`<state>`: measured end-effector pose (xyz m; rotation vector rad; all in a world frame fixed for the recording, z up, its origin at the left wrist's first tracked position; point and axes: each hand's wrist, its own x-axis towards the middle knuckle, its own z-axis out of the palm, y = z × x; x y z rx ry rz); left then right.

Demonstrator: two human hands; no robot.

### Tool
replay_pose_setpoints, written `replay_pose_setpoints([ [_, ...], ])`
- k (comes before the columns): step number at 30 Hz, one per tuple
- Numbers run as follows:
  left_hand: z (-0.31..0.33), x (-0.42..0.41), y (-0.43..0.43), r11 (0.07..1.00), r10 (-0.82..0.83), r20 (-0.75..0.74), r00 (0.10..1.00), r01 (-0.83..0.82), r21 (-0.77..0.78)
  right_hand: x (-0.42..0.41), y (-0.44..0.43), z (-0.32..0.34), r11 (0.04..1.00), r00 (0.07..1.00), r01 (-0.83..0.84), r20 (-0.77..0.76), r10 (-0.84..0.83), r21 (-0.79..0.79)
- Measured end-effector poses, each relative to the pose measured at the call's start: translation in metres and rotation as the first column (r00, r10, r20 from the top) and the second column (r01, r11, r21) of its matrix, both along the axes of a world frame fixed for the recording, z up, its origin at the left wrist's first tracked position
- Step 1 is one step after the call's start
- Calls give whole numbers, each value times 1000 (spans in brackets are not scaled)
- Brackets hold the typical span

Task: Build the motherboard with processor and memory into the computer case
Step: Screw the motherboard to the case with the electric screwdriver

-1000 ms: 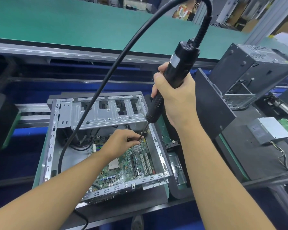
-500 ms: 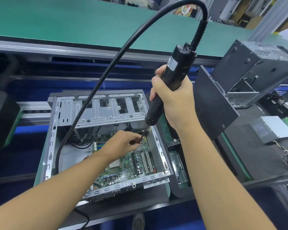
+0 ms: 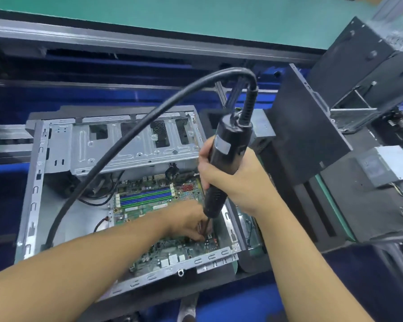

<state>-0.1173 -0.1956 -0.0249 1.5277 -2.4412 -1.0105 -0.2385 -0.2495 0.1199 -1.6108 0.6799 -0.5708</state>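
Note:
An open grey metal computer case (image 3: pixel 56 205) lies on its side in front of me. Inside it sits the green motherboard (image 3: pixel 149 205), with blue and green memory slots (image 3: pixel 146 196) near its far edge. My right hand (image 3: pixel 237 180) grips a black electric screwdriver (image 3: pixel 223 159), held almost upright, its bit reaching down to the board's near right corner. My left hand (image 3: pixel 186 221) is at the tip and pinches the screwdriver bit (image 3: pixel 205 228) against the board. The screw itself is hidden by my fingers. The processor area lies under my left forearm.
The screwdriver's thick black cable (image 3: pixel 116 147) arcs left over the case and drops by its left wall. A black side panel (image 3: pixel 307 135) and a second dark chassis (image 3: pixel 368 61) stand at the right, with a grey power supply (image 3: pixel 386 163). A green conveyor belt (image 3: pixel 196 17) runs behind.
Both hands and the screwdriver have moved from the board's far right part toward its near right corner. My view has come closer and tipped down over the case.

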Motion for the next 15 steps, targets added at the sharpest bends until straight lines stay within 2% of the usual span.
replay_pose_setpoints([
  [3,-7,-9,-5,998,-64,-7,998,65,28,-3,0,-9,1000,999,-13,-32,13,10],
  [6,-13,-19,-6,993,-100,-120,988,107,55,-5,1,-15,1000,996,-16,-83,17,17],
  [8,-17,-24,-4,991,-100,-107,989,109,80,-8,2,-19,1000,994,1,-112,2,30],
  [11,-25,-30,-2,989,-144,-25,989,145,29,-12,6,-25,998,990,40,-136,-32,55],
  [15,-30,-29,3,992,-122,-125,985,115,-59,-16,9,-26,997,992,58,-114,-51,58],
])
